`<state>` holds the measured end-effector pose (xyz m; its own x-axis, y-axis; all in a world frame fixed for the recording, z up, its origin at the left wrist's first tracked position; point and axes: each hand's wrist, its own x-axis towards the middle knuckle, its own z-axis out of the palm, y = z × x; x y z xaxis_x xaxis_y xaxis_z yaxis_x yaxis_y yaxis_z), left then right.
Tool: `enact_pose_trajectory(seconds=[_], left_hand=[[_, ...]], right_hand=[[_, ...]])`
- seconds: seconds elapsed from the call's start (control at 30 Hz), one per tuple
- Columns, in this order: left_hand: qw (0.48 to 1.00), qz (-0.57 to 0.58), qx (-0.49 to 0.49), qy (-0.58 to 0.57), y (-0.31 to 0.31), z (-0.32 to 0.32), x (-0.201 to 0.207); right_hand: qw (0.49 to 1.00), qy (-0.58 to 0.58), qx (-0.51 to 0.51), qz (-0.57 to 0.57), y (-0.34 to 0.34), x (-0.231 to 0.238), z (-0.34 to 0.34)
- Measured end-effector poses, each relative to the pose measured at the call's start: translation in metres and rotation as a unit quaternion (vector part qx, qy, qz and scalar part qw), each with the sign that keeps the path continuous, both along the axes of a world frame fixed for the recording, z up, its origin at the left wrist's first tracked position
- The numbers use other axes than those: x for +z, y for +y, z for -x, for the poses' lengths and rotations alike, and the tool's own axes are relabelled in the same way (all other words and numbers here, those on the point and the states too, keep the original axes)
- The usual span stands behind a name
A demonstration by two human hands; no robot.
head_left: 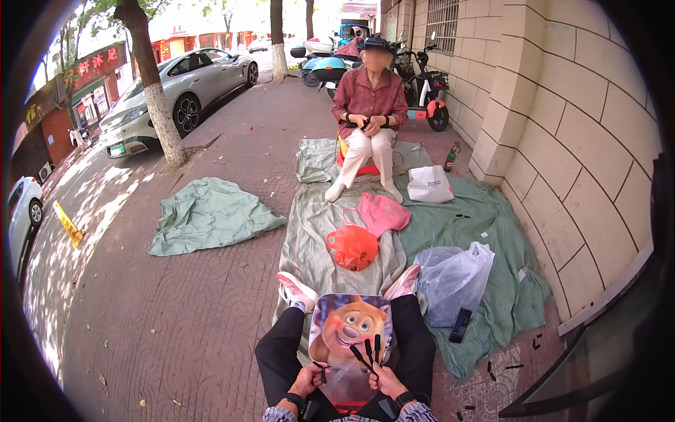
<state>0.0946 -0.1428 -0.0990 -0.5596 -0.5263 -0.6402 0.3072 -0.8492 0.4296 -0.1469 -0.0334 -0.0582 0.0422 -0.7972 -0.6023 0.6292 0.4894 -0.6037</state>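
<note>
In my right hand (387, 380) are three slim black sticks (368, 353), gripped at their lower ends and fanned upward. My left hand (306, 380) pinches a short black piece (323, 373), too small to name. Both hands are over a small square stool (325, 316) with a cartoon bear on its top, standing between my legs. A see-through plastic bag (348, 382) lies between the hands, at the stool's near side. Something red (348, 407) shows below the bag.
Ahead, a seated person (370, 105) holds something dark. Green sheets (485, 281) and a grey sheet (302, 239) cover the paving, bearing a red bag (353, 247), pink cloth (383, 214), white bag (430, 184), plastic bag (457, 278) and phone (460, 325). Black pieces (491, 371) lie right.
</note>
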Motion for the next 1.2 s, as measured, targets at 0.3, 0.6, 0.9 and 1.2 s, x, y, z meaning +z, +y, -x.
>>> enact_pose_trajectory(seconds=[0.3,0.6,0.9,1.2], left_hand=[[1.0,0.009,-0.005,-0.019,-0.001,0.006,0.011],[0.999,0.015,-0.006,-0.027,-0.003,0.008,0.009],[0.999,0.017,-0.007,-0.033,0.006,0.004,0.009],[0.996,0.05,-0.007,-0.08,-0.006,0.02,0.035]], right_hand=[[0.993,0.014,0.024,-0.113,-0.008,-0.003,0.005],[0.998,-0.007,0.001,-0.063,-0.004,-0.026,0.008],[0.995,-0.066,-0.043,0.057,0.0,0.031,-0.008],[0.996,0.011,-0.053,0.067,-0.006,-0.027,0.006]])
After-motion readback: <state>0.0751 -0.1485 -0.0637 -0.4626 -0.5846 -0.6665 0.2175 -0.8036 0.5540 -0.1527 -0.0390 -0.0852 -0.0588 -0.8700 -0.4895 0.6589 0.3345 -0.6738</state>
